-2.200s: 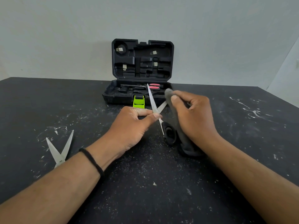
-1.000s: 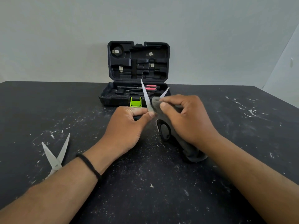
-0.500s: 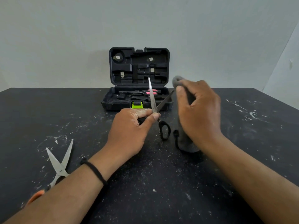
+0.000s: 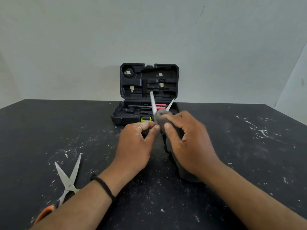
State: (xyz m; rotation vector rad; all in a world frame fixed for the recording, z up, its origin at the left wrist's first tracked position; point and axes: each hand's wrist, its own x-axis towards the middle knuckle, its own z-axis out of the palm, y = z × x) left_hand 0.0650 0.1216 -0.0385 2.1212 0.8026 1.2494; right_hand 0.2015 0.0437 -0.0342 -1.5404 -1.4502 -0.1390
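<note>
Carrying surface: black bench (image 4: 249, 163), flecked with white dust and scratches.
Tool case: black moulded tool case (image 4: 149, 77) at the far edge, lid upright; its tray holds a pink-handled tool (image 4: 160, 106) and dark parts too small to name.
Right hand: right hand (image 4: 187, 143), fingers curled tight round a grey block (image 4: 160, 116), stone or padded cloth, hard to tell which; its rounded tip lies against the raised blade and its lower end rests on the bench.
Left hand: left hand (image 4: 134, 146), thumb and forefinger pinching the black-handled scissors (image 4: 153, 105) just under the blades, which stand open in a V in front of the case.
Spare scissors: orange-handled scissors (image 4: 69, 178) lying open on the bench, beside the left forearm.
Latch: green latch (image 4: 146, 118) on the case front.
Labels: pale stickers (image 4: 160, 74) in the lid, writing unreadable.
</note>
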